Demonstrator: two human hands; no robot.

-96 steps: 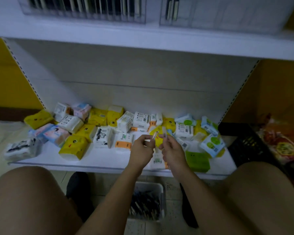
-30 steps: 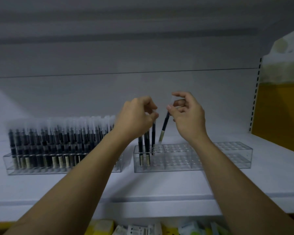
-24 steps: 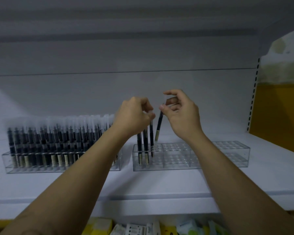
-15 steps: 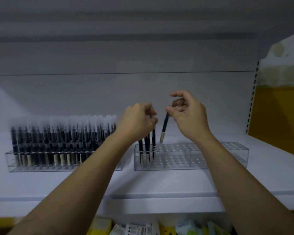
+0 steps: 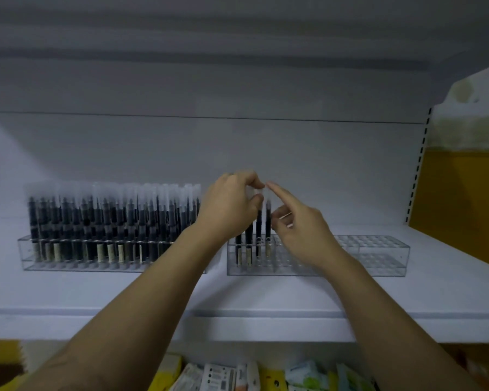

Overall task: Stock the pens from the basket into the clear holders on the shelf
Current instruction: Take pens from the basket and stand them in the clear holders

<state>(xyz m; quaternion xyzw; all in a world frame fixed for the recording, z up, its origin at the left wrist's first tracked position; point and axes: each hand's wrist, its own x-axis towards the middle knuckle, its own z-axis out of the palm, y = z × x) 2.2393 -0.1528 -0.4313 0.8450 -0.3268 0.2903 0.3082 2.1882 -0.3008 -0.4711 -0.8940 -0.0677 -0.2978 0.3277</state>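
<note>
A: Where are the pens?
B: Four pens [image 5: 249,241] stand upright in the right holder [image 5: 378,256], all at its left end. Left of it, just apart, is the left holder [image 5: 68,252], packed full. Both sit on the shelf [image 5: 237,294].
A: Left hand?
B: The left hand [image 5: 227,206] is above the right holder's left end. Fingers are curled, and thumb and forefinger pinch the cap of the third pen [image 5: 259,224]. That cap is clear and blurred, so its edges are hard to make out. The hand hides the tops of the first two pens.
A: Right hand?
B: The right hand [image 5: 301,231] is over the right holder's middle and hides part of its top. The forefinger is straight, with its tip at the cap top of the fourth pen [image 5: 268,221]; real contact is hard to tell. The other fingers are loosely curled, with nothing seen in them.
A: Anything else?
B: Packets [image 5: 218,376] lie below the right holder, cut off by the frame's bottom edge, print unreadable. A yellow wall [image 5: 463,210] is to its right, also cut off.
</note>
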